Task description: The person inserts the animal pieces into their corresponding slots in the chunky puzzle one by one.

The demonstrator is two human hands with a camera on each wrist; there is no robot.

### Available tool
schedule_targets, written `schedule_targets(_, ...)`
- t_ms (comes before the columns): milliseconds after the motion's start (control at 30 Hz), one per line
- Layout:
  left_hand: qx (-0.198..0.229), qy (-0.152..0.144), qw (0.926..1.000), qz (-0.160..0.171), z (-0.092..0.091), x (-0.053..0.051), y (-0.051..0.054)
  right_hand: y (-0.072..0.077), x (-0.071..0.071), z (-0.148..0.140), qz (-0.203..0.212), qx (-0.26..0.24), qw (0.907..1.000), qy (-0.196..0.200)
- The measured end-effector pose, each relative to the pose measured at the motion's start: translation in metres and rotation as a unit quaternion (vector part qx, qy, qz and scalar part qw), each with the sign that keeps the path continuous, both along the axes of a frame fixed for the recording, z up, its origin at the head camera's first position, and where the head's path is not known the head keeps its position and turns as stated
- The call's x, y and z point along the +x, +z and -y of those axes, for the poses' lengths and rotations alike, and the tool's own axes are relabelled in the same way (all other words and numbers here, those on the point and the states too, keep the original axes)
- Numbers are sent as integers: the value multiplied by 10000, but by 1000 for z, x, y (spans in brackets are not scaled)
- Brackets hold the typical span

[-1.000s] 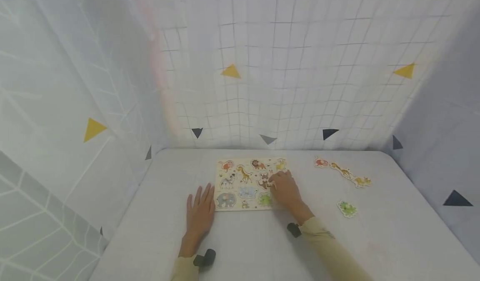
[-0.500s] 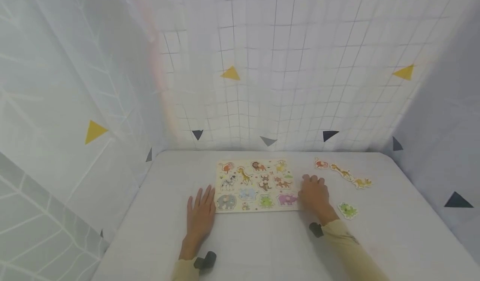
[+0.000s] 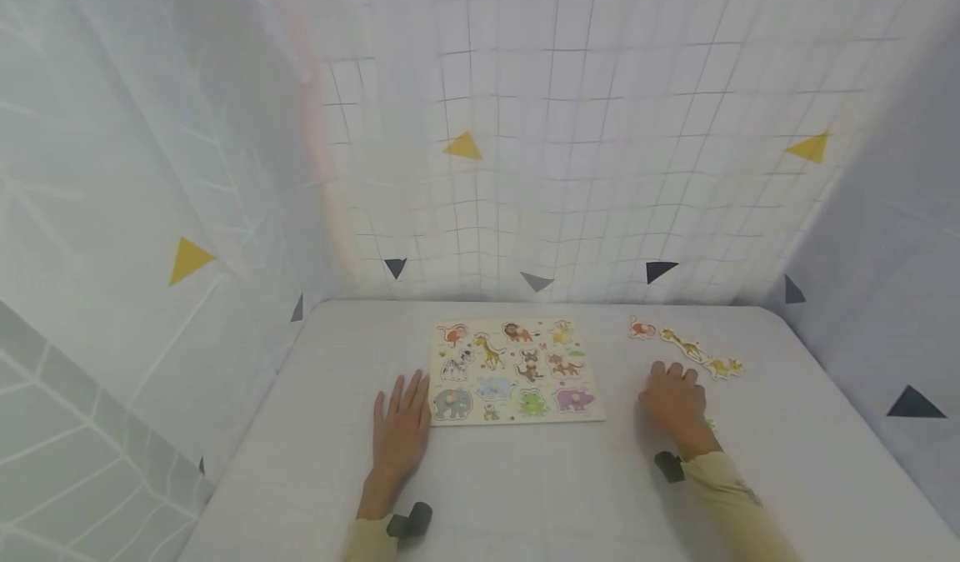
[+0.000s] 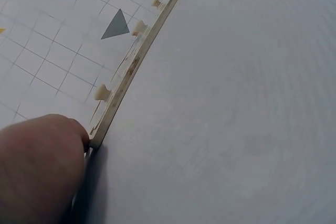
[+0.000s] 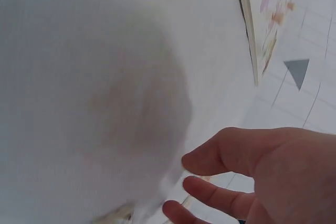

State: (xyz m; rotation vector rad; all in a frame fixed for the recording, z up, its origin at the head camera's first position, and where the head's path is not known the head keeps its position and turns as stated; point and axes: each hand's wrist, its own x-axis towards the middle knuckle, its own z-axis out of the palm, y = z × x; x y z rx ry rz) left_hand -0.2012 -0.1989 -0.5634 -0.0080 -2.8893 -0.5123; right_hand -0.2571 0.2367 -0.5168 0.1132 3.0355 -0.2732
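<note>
An animal puzzle board (image 3: pixel 553 373) lies flat on the white table, with small knobs standing up from it in the left wrist view. My left hand (image 3: pixel 402 425) rests with straight fingers against the board's left edge. Off to the board's right, my right hand (image 3: pixel 677 406) hovers over the table, fingers loosely bent and thumb apart from them; nothing is seen in its grasp. It partly covers a green frog piece (image 3: pixel 710 423). Beyond the fingertips lie a red monkey piece (image 3: pixel 642 328), a giraffe piece (image 3: pixel 681 344) and a yellow animal piece (image 3: pixel 724 368), in a slanting row.
A white cloth wall (image 3: pixel 525 212) with grid lines and triangles rises behind the table. Cloth panels also stand at the left and right. A dark wrist strap with a small device (image 3: pixel 410 520) is on my left wrist, and a similar device (image 3: pixel 669 467) on my right.
My right hand has moved from over the board rightward to the loose pieces, uncovering the kangaroo, fox and purple hippo pictures and covering most of the frog piece. My left hand has stayed still.
</note>
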Motion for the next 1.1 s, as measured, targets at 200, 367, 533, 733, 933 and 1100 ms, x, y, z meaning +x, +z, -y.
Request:
schedule_targets(200,20,-4,10000,59,0,0,1,7,2,-24,440,-208,9972,-564)
schedule_targets(367,9,1,9999,123,-1,-1,3,16,7,-36,740,-327,9927,-892)
schedule_targets(533,-23,1,9999,150,-1,-1,4,27,12,-40,1075,-212,9908,-794)
schedule_targets(733,6,8,9999,152,-2,0,6,30,17,-35,1440,-260,9854,-875)
schedule_targets(933,-61,1,9998,173,-2,1,6,28,20,-32,1393,-250,9846,-1027)
schedule_targets(1100,-130,17,9999,86,-2,1,5,27,18,-32,1431,-213,9840,-1037)
